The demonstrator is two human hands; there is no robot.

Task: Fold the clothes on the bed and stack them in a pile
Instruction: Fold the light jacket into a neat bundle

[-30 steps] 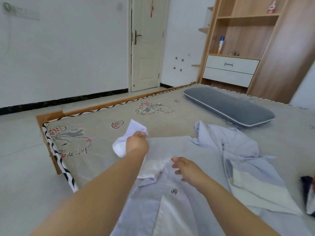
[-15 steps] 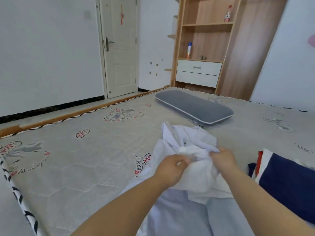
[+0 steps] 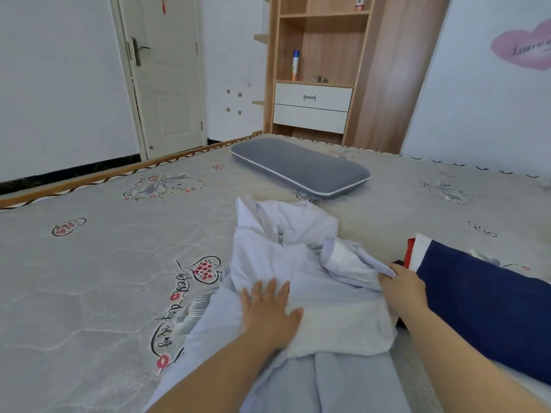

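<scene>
- Half a second ago both hands bunched the pale shirt [image 3: 301,272] in the air; now it's down on the bed [image 3: 89,278].
- Left hand [image 3: 269,311] flat, fingers spread, pressing it.
- Right hand [image 3: 402,286] pinches its edge beside the navy garment [image 3: 483,305].
- Fold barely begun; no pile.

A home bedroom, seemingly: a patterned mattress [image 3: 119,263], grey pillow [image 3: 301,167], wooden wardrobe [image 3: 384,70] and door [image 3: 167,70].

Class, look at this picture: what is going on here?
A person is folding a pale blue shirt on a bed. The left hand presses flat on the fabric, while the right hand pinches its bunched edge. The shirt is still crumpled. A navy garment lies to the right, a grey pillow beyond.
</scene>
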